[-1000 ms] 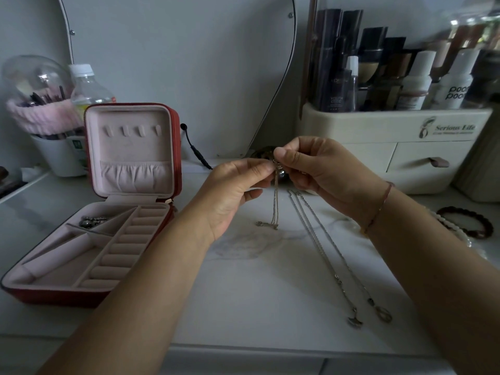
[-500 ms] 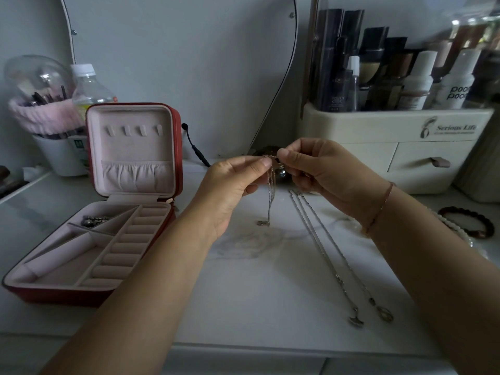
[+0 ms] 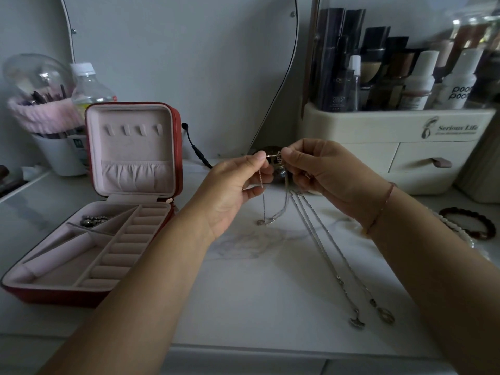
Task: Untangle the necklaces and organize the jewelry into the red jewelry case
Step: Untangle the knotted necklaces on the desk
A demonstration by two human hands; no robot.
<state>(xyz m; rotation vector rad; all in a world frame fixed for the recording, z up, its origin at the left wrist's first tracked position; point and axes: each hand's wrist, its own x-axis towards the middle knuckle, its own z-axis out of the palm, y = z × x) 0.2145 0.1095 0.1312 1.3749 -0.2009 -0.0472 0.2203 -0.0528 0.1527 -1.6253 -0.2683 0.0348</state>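
Right of the open red case [image 3: 89, 296], two necklaces [image 3: 327, 255] lie straight with their pendants nearest the viewer, and beyond them the left hand [image 3: 232, 190] and right hand [image 3: 322, 169], each pinching a third chain [image 3: 263, 204], have drawn apart, so its bunched strands now hang vertically as an open loop, probably loosening.

Dim light — a pale wall [image 3: 167, 63] behind a white marbled tabletop [image 3: 257, 293].

One wide-angle camera, worn on the person's head, faces forward and down, close above the white tabletop [image 3: 243, 307]; red jewelry case [image 3: 54, 295] near left; cosmetics organizer [image 3: 378, 125] far right.
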